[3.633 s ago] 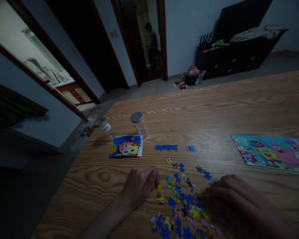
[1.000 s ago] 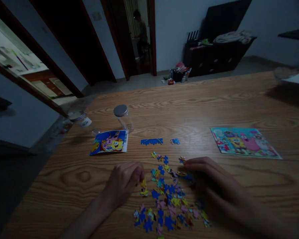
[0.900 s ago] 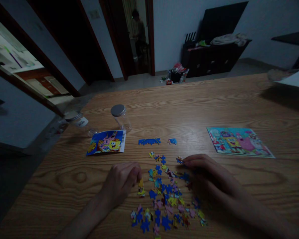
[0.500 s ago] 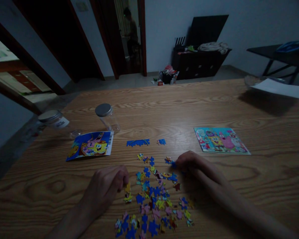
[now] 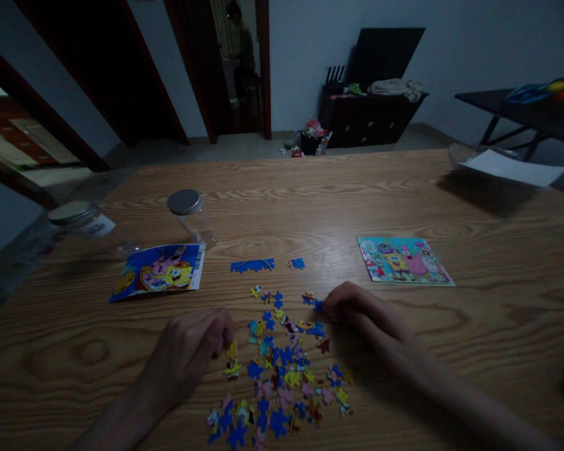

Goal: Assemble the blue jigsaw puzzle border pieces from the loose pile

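Loose jigsaw pieces (image 5: 286, 356) in blue, yellow and pink lie scattered between my hands. My left hand (image 5: 198, 341) rests on the table left of them with curled fingers, beside a yellow piece (image 5: 232, 349); whether anything is inside it is hidden. At the upper right of the pieces, my right hand (image 5: 350, 304) has its fingers closed at a blue puzzle piece (image 5: 318, 305), which partly shows at the fingertips. Farther back lie a joined blue strip (image 5: 252, 265) and a short joined blue section (image 5: 297, 264), apart from each other.
A cartoon picture sheet (image 5: 162, 269) lies at the left, a cartoon puzzle board (image 5: 404, 260) at the right. Two clear jars, one upright jar (image 5: 192, 216) and one labelled jar (image 5: 82, 219), stand behind the sheet. White paper (image 5: 512, 166) sits over a bowl. A person (image 5: 244, 50) is beyond the doorway.
The whole view has shifted slightly, so the table things appear farther left. Both hands keep nearly the same poses and places among the pieces.
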### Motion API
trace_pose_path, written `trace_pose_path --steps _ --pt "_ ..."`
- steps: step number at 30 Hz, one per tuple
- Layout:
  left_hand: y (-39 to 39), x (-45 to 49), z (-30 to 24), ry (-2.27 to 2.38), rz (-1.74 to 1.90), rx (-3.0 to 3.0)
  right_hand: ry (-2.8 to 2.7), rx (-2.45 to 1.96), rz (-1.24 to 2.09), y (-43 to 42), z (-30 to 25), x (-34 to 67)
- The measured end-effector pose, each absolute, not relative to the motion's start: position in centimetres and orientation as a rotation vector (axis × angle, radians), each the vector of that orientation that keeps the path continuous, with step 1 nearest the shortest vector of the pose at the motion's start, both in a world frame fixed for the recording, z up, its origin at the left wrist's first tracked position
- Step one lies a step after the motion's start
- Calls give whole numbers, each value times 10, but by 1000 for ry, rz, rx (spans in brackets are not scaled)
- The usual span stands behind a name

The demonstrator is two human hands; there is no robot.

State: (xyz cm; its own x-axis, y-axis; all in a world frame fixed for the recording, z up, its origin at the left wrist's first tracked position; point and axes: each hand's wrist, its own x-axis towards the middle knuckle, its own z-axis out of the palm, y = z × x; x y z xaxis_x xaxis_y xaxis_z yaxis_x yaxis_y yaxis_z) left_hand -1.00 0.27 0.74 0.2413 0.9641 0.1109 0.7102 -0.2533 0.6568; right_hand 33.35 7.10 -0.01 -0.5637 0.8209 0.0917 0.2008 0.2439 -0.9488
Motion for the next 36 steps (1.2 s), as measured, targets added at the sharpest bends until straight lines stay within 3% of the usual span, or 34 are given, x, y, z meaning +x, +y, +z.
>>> trace_pose_path --steps 5,11,13,36 --pt "1 -12 4 1521 707 2038 -1932 -895 1271 69 1 333" --pt "1 -11 5 1518 692 2048 -2409 -726 598 70 11 335" --pt "2 -11 5 1519 697 2057 -2506 -692 514 72 12 336" --pt "3 -9 9 1512 700 2079 -2611 -662 580 64 12 329"
